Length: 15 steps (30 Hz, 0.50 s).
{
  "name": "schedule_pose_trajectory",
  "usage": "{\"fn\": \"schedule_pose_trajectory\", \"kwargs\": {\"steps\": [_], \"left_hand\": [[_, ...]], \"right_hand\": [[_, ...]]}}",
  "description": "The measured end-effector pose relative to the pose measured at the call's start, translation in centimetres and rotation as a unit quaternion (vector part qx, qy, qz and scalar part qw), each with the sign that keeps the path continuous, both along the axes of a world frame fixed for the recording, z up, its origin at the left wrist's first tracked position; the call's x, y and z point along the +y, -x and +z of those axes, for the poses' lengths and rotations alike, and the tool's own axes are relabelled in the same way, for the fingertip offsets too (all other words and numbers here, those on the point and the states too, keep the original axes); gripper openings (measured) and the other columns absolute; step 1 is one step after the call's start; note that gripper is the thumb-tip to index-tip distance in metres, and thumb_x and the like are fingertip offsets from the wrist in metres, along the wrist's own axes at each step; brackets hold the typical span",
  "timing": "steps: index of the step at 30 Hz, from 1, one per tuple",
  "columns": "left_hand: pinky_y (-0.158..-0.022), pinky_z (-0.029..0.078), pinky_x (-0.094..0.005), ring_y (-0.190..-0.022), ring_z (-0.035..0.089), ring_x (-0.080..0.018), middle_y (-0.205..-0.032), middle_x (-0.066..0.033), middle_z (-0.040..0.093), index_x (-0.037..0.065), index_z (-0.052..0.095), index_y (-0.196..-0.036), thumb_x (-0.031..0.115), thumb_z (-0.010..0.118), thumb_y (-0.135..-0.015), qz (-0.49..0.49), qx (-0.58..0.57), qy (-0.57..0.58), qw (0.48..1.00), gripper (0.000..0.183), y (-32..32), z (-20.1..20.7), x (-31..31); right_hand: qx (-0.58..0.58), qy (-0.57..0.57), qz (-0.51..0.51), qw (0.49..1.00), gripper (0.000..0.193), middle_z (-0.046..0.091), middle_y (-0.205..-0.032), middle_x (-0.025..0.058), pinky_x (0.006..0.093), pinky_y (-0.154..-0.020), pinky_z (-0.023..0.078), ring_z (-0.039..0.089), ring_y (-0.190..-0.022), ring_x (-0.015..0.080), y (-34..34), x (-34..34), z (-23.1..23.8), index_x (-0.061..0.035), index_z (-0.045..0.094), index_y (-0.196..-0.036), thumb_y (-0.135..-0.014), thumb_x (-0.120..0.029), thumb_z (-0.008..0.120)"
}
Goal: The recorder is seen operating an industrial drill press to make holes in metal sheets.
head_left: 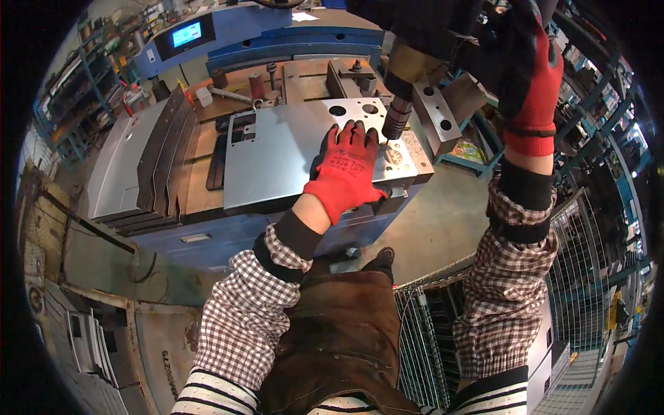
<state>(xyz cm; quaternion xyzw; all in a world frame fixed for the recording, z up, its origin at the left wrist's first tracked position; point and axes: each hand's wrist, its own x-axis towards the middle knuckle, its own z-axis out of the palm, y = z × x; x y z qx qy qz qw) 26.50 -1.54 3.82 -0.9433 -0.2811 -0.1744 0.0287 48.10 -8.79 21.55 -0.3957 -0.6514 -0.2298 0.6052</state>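
Note:
My left hand (346,166), in a red glove with dark fingertips, lies flat with its fingers spread on a flat sheet-metal panel (283,149). The panel has round holes along its far right side and a cutout at its far left corner. Just right of that hand, the spindle (398,117) of a drilling machine points down over the panel's right end, its tip close to the surface. My right hand (536,83), in a matching glove, is raised beside the dark machine head (429,24). Its fingers look closed around a dark part there, which I cannot make out.
Bent metal panels (149,155) stand stacked at the worktable's left. Bolts, clamps and a wrench (232,95) lie behind the panel. A steel block with holes (434,117) sits right of the spindle. Farther back is a blue machine with a lit screen (187,34). Wire mesh (581,242) stands at right.

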Motion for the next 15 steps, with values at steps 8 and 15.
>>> {"fn": "schedule_pose_trajectory", "kwargs": {"steps": [8,15], "left_hand": [[-0.110,0.017,-0.0506,-0.131,0.031,-0.0368,-0.136,-0.0236,0.037,-0.002,0.036,-0.134,0.059,0.072,-0.058,0.010,0.005,0.009,1.000,0.104,0.2,-0.1,-0.1],[-0.110,0.017,-0.0496,-0.133,0.029,-0.0355,-0.140,-0.0233,0.035,0.000,0.033,-0.137,0.060,0.071,-0.060,0.024,0.037,0.009,0.999,0.105,0.5,0.3,-0.2]], "right_hand": [[-0.196,-0.024,-0.184,0.963,0.051,0.057,-0.106,0.0085,0.0280,-0.081,0.046,0.055,-0.091,0.0161,3.9,-0.7,2.0,0.0000,0.042,-0.134,-0.085,-0.004,0.057],[-0.088,0.042,0.015,0.995,0.047,0.058,-0.092,0.0013,0.0240,-0.067,0.046,0.052,-0.075,0.0106,3.3,0.3,3.0,0.0012,0.047,-0.129,-0.083,-0.001,0.057]]}}
